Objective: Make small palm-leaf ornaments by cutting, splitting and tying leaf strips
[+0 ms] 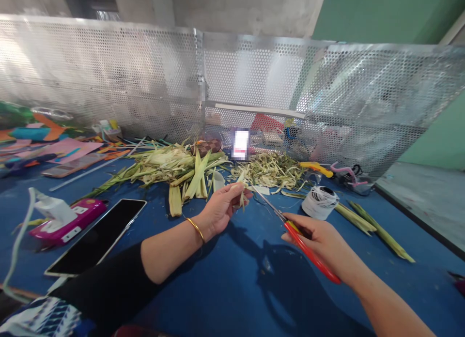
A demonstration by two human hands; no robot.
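My left hand (227, 206) pinches a small piece of pale green corn husk (242, 197) above the middle of the table. My right hand (319, 242) is wrapped round the red and yellow handles of a pair of scissors (307, 252). The scissor blades point up and left, their tips close to the husk; whether they touch it I cannot tell. Behind my left hand lies a heap of long husk leaves (163, 165). Cut husk scraps (278, 170) are piled beyond the scissor tips. A spool of white thread (319, 201) stands beyond my right hand.
On the blue table (218, 288), a black-screened phone (98, 237) and a magenta power strip (69, 223) with a white plug lie to the left. Coloured paper (78, 150) is further back. Two husk stalks (381, 230) lie right. A perforated metal panel (145, 80) stands behind everything.
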